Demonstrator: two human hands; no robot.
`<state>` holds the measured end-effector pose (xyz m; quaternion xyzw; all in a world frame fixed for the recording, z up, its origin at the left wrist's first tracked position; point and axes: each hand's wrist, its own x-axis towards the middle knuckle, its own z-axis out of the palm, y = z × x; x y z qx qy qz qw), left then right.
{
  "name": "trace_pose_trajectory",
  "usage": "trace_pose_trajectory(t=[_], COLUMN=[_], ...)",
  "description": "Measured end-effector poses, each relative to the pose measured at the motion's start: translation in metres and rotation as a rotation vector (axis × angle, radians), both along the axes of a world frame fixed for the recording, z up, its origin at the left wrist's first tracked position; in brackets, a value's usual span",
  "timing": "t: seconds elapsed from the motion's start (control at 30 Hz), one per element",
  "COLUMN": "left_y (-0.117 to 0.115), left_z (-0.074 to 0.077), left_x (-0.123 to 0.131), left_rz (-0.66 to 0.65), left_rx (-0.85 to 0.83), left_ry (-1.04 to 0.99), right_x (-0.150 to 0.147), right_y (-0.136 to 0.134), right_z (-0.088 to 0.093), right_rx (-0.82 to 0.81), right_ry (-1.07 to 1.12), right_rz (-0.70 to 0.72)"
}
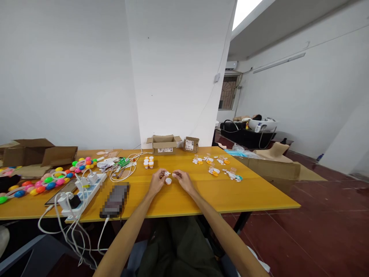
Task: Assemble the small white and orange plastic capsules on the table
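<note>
Pinching a small white plastic piece with dark spots (167, 174), the left hand (157, 182) is slightly apart from the right hand (183, 181), which grips a small whitish piece (174, 175). Between them, a round white-and-orange plastic container (168, 181) stands on the yellow wooden table (230, 196).

A small white piece with dark spots (167, 174) is held at the fingertips of the left hand (157, 181), raised above the desk (174, 204). A smaller whitish piece (174, 175) is pinched in the right hand (183, 181), its shape mostly hidden by the fingers. Between them, a short round container (168, 181), white-topped with orange below, is stood upright, set back from the desk's near edge.
</note>
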<state>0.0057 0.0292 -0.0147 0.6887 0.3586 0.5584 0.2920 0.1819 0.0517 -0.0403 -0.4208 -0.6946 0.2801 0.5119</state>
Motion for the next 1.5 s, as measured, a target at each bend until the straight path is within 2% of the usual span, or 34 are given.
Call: trace_pose_trajectory(t=[0.13,0.53,1.07,1.5], left_y=[0.000,-0.001,-0.002,0.000], left_z=[0.000,0.000,-0.001,-0.004], left_x=[0.000,0.000,0.000,-0.001], left_rz=[-0.008,0.022,0.032,-0.018], left_rx=[0.004,0.012,0.006,-0.008], left_ry=[0.013,0.077,0.156,0.067], right_x=[0.001,0.004,-0.001,0.000], right_y=[0.002,-0.009,-0.010,-0.009], right_z=[-0.002,0.011,0.011,0.010], right_rx=[-0.040,-0.053,-0.124,-0.073], right_ry=[0.152,0.355,0.368,0.281], right_rz=[0.093,0.155,0.212,0.244])
